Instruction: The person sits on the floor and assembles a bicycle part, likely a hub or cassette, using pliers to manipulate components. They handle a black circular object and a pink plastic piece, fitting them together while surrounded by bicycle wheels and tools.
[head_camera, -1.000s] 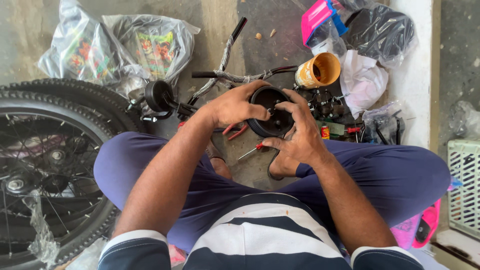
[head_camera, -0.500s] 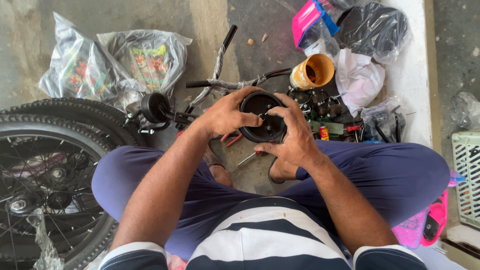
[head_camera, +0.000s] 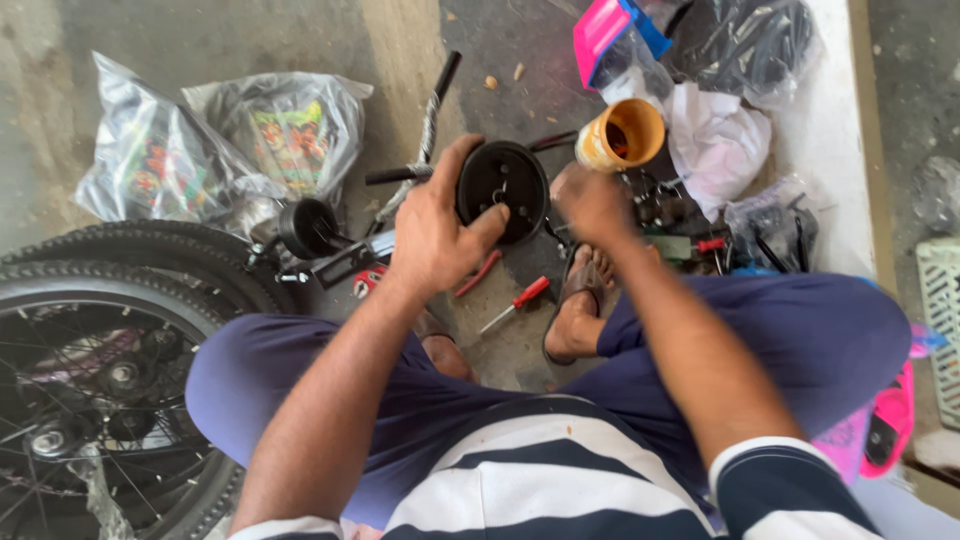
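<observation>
Left hand: my left hand (head_camera: 432, 235) is closed round the black disc (head_camera: 502, 190), thumb across its lower edge; the disc is held above the floor, between my knees
Right hand: my right hand (head_camera: 592, 203) sits just right of the disc; I cannot tell whether it grips anything
Below: a red screwdriver (head_camera: 516, 303) lies by my sandalled foot (head_camera: 577, 310)
Beyond: an orange cup (head_camera: 622, 134) near the right hand; a wheel (head_camera: 95, 350) at far left
</observation>
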